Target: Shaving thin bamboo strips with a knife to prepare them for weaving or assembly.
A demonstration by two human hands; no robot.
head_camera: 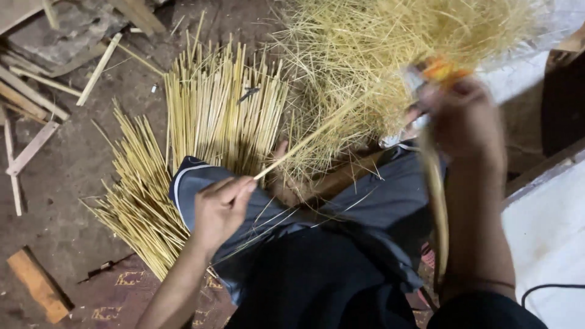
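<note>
- The left hand (220, 208) pinches one thin bamboo stick (304, 146) above the lap.
- The right hand (460, 119), blurred, is closed on an orange-handled knife (436, 70).
- Stick bundles (201, 128) lie on the floor, with a shavings heap (390, 55) behind.

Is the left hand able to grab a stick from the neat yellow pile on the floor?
Probably yes. The pile of cut sticks lies just beyond the left hand, with nothing between them. But that hand is already pinching one thin stick, so it is not free.
</note>
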